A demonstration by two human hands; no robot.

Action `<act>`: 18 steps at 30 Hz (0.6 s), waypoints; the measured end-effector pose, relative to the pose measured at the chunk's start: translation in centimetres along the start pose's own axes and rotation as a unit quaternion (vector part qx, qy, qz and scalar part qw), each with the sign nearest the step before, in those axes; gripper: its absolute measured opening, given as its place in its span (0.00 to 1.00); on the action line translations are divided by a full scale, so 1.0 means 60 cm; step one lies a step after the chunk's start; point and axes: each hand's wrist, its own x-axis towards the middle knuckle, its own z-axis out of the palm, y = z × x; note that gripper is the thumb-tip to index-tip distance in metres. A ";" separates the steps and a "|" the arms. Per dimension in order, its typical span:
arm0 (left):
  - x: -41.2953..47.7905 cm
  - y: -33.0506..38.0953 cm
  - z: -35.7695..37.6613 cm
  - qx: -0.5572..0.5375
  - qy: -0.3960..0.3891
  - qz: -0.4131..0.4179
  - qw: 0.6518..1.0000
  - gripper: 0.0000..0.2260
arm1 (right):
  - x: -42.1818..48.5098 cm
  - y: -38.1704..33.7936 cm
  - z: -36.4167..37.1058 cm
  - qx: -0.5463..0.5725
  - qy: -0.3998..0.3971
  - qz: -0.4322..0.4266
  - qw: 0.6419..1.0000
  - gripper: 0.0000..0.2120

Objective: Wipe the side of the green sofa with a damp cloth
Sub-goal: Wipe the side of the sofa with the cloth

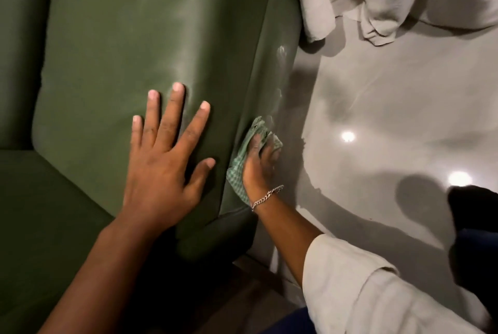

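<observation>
Left hand [164, 164] flat on sofa [121, 37] arm, fingers spread; right hand [260, 165] fingers pressing checked cloth [242, 166] against side.

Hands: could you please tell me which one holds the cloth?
The right hand, wearing a bracelet, presses the cloth against the sofa; the left hand lies flat, empty.

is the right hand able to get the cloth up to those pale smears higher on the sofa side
Probably yes. The right hand already presses the cloth against the sofa side, and nothing lies between it and the smears above.
</observation>
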 end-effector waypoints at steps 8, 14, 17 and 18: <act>0.023 0.001 0.014 0.063 0.028 0.006 0.998 0.35 | -0.046 0.060 0.019 -0.096 0.032 -0.134 0.986 0.34; 0.044 -0.009 0.017 0.109 0.043 0.031 0.993 0.37 | -0.013 0.064 0.013 -0.134 0.057 -0.256 0.956 0.33; 0.058 -0.004 0.011 0.133 0.039 0.042 0.989 0.37 | -0.033 0.098 0.005 -0.123 0.039 -0.247 0.960 0.32; 0.060 -0.005 0.011 0.137 0.038 0.046 0.989 0.37 | -0.036 0.097 0.011 -0.133 0.044 -0.246 0.959 0.33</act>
